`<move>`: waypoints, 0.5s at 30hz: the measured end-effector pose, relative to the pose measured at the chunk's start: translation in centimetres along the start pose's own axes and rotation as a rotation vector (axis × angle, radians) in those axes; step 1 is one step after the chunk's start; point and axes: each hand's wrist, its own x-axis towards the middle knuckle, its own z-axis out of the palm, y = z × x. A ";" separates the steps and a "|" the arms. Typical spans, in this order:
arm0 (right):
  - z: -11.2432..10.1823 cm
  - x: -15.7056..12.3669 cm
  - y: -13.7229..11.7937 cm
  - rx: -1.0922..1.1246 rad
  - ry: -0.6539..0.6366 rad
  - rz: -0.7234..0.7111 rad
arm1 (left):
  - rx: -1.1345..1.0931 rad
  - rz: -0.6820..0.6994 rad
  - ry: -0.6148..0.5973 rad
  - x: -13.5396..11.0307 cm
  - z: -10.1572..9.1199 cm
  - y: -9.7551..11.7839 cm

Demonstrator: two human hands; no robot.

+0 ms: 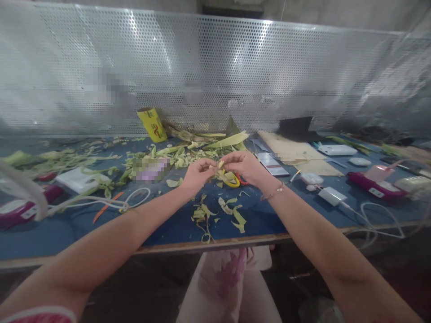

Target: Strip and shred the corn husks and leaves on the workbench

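Note:
My left hand [199, 174] and my right hand [245, 167] are close together above the blue table, fingers pinched. Between their fingertips is a small pale green piece of leaf [221, 165], partly hidden by the fingers. Beneath the right hand lies what looks like a pair of scissors, its yellow handle loop [231, 180] showing. Torn leaf scraps [202, 211] are scattered on the table in front of the hands. A heap of green leaf pieces [182, 158] spreads just beyond the left hand, with longer stalks [215, 134] behind it.
A tilted yellow tube [153, 126] stands at the back by the perforated metal panel [215, 67]. On the left are a white box [79, 179] and looping cables [138, 197]. To the right lie a phone [272, 164], brown cardboard [292, 150], a charger [332, 195] and a purple power strip [377, 186].

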 end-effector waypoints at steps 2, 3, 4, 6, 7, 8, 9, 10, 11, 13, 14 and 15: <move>-0.2 0.0 -0.1 -0.034 0.003 -0.002 | 0.056 0.044 -0.013 -0.1 -0.1 0.1; -0.2 0.0 -0.2 -0.052 0.003 0.004 | 0.073 0.057 -0.020 -0.2 -0.1 0.2; -0.3 -0.1 -0.2 -0.072 0.001 0.011 | 0.083 0.067 -0.025 -0.2 -0.1 0.3; -0.4 -0.1 -0.4 -0.115 -0.004 0.023 | 0.098 0.082 -0.035 -0.4 -0.1 0.5; -0.4 -0.1 -0.5 -0.134 -0.002 0.023 | 0.109 0.089 -0.037 -0.4 -0.1 0.6; -0.4 -0.2 -0.6 -0.152 0.003 0.019 | 0.122 0.094 -0.035 -0.4 0.0 0.6; -0.4 -0.2 -0.7 -0.171 0.009 0.011 | 0.135 0.099 -0.034 -0.4 0.0 0.6; -0.4 -0.2 -0.8 -0.193 0.014 0.001 | 0.147 0.103 -0.033 -0.3 0.0 0.6; -0.4 -0.2 -0.8 -0.221 0.015 -0.011 | 0.158 0.109 -0.033 -0.2 0.0 0.5; -0.5 -0.2 -0.7 -0.288 0.009 -0.047 | 0.175 0.121 -0.025 -0.1 -0.1 0.2; -0.5 -0.2 -0.7 -0.320 0.010 -0.072 | 0.182 0.124 -0.019 0.0 -0.1 0.1; -0.6 -0.2 -0.6 -0.348 0.015 -0.097 | 0.187 0.123 -0.010 0.0 -0.2 0.0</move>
